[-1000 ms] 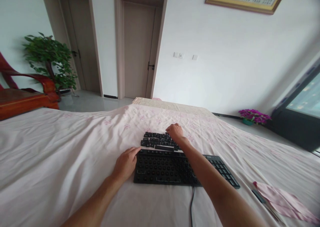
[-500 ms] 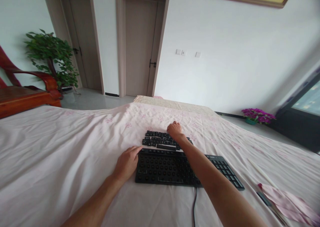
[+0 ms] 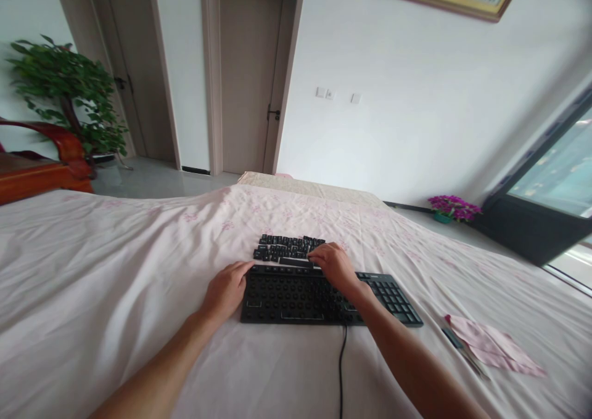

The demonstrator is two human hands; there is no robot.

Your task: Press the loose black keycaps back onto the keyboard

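A black keyboard (image 3: 287, 299) lies on the pink bed sheet (image 3: 115, 271), its main block stripped of keycaps; the number pad (image 3: 393, 296) at its right still has keys. Several loose black keycaps (image 3: 282, 248) sit in rows just behind it. My left hand (image 3: 225, 291) rests against the keyboard's left end, fingertips on its far left corner. My right hand (image 3: 337, 265) hovers over the keyboard's far edge, fingers curled beside the near row of keycaps; whether it holds a keycap is hidden.
The keyboard's cable (image 3: 341, 370) runs toward me. A folded pink cloth (image 3: 493, 345) and a thin dark tool (image 3: 456, 337) lie on the sheet at the right. Beyond the bed are a wooden chair (image 3: 41, 172), a plant (image 3: 65, 92) and purple flowers (image 3: 453, 208).
My right hand has drawn back from the far right of the keycap rows to the keyboard's far edge. The left hand has stayed put. The view has shifted slightly.
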